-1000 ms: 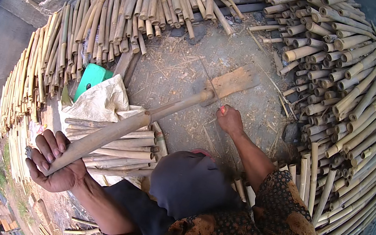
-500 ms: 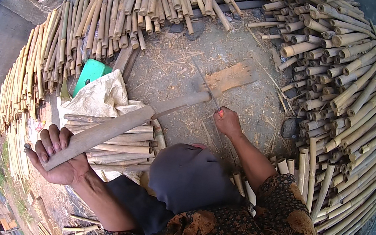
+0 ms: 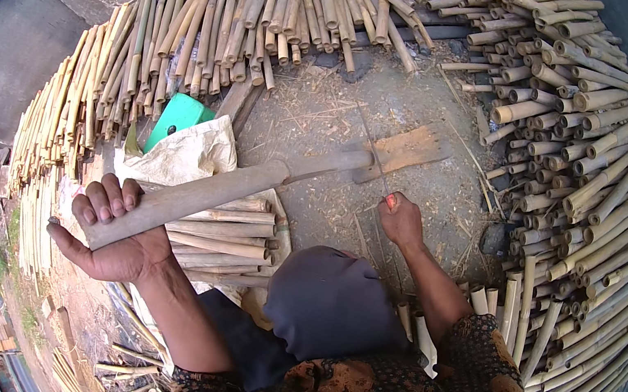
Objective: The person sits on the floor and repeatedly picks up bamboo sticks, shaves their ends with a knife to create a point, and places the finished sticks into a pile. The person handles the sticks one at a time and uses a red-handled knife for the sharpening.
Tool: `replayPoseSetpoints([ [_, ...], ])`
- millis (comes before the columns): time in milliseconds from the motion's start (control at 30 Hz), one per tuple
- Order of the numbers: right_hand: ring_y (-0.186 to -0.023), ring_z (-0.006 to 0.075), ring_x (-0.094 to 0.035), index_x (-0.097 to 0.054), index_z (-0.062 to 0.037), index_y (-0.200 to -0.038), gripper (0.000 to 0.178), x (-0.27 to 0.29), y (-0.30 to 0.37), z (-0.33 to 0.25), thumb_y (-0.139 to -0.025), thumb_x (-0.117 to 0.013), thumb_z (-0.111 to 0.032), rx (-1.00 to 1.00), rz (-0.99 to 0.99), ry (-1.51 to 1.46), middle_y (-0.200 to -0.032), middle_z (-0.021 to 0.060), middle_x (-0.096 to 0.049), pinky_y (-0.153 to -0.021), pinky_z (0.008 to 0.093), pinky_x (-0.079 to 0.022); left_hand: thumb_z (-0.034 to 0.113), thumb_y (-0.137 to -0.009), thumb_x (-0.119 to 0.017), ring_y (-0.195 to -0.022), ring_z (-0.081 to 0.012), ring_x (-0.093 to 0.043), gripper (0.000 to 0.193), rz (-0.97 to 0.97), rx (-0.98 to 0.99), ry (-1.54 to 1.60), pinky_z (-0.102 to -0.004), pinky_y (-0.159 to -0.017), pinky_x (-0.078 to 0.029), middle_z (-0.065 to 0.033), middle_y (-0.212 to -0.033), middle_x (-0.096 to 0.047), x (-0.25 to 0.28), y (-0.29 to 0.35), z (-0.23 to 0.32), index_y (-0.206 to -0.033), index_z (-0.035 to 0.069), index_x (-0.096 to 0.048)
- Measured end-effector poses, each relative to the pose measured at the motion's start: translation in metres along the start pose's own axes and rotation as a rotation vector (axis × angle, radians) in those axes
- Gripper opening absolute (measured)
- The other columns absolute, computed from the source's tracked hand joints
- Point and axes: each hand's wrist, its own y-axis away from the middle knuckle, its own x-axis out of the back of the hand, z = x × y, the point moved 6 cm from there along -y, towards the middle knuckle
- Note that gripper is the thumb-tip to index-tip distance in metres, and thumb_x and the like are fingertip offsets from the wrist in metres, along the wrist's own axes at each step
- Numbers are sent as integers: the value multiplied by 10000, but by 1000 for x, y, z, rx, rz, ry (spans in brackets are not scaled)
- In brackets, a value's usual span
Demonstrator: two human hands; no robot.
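Note:
A long grey-brown bamboo pole slants from the lower left to the middle of the head view. Its near end rests in my left hand, palm up, with the fingers curled along one side and the thumb stretched out on the other. The pole's far part lies over a worn wooden board on the ground. My right hand is closed round the reddish handle of a saw, and its thin blade crosses the pole near the far end. How deep the blade sits in the bamboo I cannot tell.
Stacked bamboo poles rise on the right, and more poles lean along the back left wall. A green box and a pale sack sit left of the pole. Cut bamboo pieces lie beneath it. Shavings litter the concrete.
The whole view has shifted, so most things appear further right. Both hands keep their hold, and the blade still crosses the pole near its far end.

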Motion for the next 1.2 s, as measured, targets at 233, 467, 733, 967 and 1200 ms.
replayPoseSetpoints([
  [233, -735, 398, -676, -622, 2, -931, 246, 49, 72, -165, -905, -693, -232, 660, -16, -280, -776, 216, -661, -668, 436, -526, 415, -1088, -386, -668, -161, -416, 430, 100, 7, -199, -321, -646, -391, -31, -698, -424, -37, 17, -36, -784, 120, -461],
  [467, -730, 436, -669, -619, -11, -909, 241, 58, 63, -165, -904, -676, -245, 371, -113, -238, -776, 241, -670, -663, 477, -517, 369, -1111, -313, -694, -186, -426, 411, 156, 121, -135, -374, -725, -424, -42, -719, -409, -29, 31, -47, -803, 114, -411],
  [733, -684, 380, -651, -626, 12, -924, 276, 56, 49, -148, -932, -651, -263, 230, -57, -205, -738, 222, -652, -658, 453, -503, 395, -1115, -265, -666, -182, -429, 451, 119, 125, -136, -375, -744, -427, -43, -681, -413, -28, 34, -43, -791, 119, -413],
  [967, -762, 459, -669, -622, 6, -939, 239, 54, 61, -152, -899, -655, -227, 507, -114, -189, -790, 261, -669, -686, 491, -524, 471, -1111, -204, -635, -188, -426, 632, -59, 269, -27, -360, -756, -425, -39, -641, -417, -33, 33, -50, -656, 109, -453],
  [1200, -788, 454, -676, -623, -1, -928, 251, 49, 60, -150, -899, -666, -246, 393, -241, -162, -792, 260, -668, -698, 490, -522, 785, -964, -248, -648, -190, -444, 731, 27, 27, -65, -345, -631, -434, -59, -668, -446, -24, 39, -41, -810, 121, -513],
])
